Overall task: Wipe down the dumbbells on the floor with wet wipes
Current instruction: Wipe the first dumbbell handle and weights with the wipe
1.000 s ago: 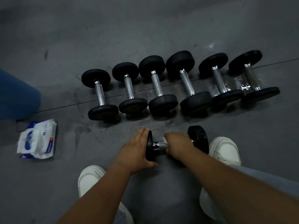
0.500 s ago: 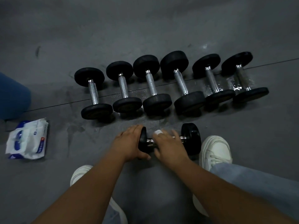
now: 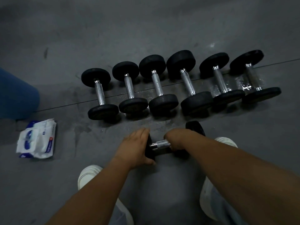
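While the wipes pack (image 3: 36, 140) lies far left on the floor (image 3: 146, 30), just by a blue shape (image 3: 16, 93), the job looks partway thru. L to R: the row of six dumbbells (image 3: 157, 84) stands side by side across a floor seam (image 3: 65, 106). A wet sheen (image 3: 243, 86) shows by the two rightmost & in front of the row, so those were prob wiped already; can't tell for the rest. Nearer, the left hand (image 3: 134, 148) clasps the left plate of the near dumbbell (image 3: 159, 144), thumb hooked under the rim. The right hand (image 3: 178, 140) is curled round its chrome handle, w/ no wipe visible under the fingers. Handle in work, plates maybe left. Room: left shoe (image 3: 89, 176) is well apart, near dumbbell sits just in front of the row, its right plate near the right shoe (image 3: 225, 141); open floor lies left twds the pack & beyond the row
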`<state>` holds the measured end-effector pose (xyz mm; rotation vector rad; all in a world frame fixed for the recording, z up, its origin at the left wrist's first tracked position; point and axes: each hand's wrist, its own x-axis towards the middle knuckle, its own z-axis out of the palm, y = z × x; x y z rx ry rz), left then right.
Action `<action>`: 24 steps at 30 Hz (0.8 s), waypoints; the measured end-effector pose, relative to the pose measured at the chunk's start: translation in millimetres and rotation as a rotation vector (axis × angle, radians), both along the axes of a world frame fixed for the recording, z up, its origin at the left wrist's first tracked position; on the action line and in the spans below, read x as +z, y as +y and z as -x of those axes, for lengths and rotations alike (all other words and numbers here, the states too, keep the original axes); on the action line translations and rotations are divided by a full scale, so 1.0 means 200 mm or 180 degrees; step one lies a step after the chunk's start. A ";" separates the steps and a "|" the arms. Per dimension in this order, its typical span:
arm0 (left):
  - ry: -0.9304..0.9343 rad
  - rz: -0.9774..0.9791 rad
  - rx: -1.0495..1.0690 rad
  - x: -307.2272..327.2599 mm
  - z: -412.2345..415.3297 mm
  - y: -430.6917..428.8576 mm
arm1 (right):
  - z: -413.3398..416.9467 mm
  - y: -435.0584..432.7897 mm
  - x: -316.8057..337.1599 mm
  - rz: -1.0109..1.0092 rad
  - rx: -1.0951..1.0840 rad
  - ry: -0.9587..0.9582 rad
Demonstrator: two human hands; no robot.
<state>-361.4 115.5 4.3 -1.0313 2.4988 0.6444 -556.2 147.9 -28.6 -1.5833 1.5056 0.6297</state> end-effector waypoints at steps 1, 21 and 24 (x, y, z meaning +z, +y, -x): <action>0.0007 -0.0056 0.0046 0.00 0.00 0.00 | 0.00 0.00 -0.01 0.0071 0.0012 0.0063; 0.0176 0.0046 0.0140 -0.06 -0.01 0.03 | -0.21 0.24 0.01 0.2324 -0.0995 -0.0550; 0.0362 -0.0029 0.0390 -0.09 -0.02 0.04 | -0.17 0.18 0.03 0.2535 -0.1428 -0.0551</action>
